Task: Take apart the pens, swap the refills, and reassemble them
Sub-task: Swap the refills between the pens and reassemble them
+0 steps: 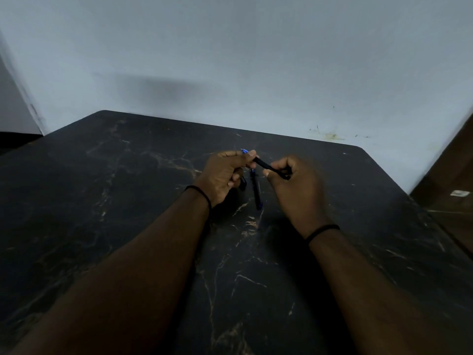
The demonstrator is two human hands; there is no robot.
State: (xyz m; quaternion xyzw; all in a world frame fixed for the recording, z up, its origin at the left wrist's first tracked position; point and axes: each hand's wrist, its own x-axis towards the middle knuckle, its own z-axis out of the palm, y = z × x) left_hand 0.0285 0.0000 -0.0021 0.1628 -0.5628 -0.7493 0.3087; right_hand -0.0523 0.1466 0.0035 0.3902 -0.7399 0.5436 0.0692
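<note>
Both hands hold one black pen [266, 165] above the table, its blue tip poking out past my left fingers at the far end. My left hand [224, 175] pinches the tip end between thumb and fingers. My right hand [294, 185] grips the rear of the barrel in a closed fist. A second black pen [256, 191] with blue ends lies on the table between and below the hands, pointing toward me. A short dark piece [242, 184] shows just under my left hand; what it is cannot be made out.
The black marble-patterned table [128, 201] runs to a pale wall at the back. A wooden surface [450, 180] with a small white label stands beyond the table's right edge. Black bands circle both wrists.
</note>
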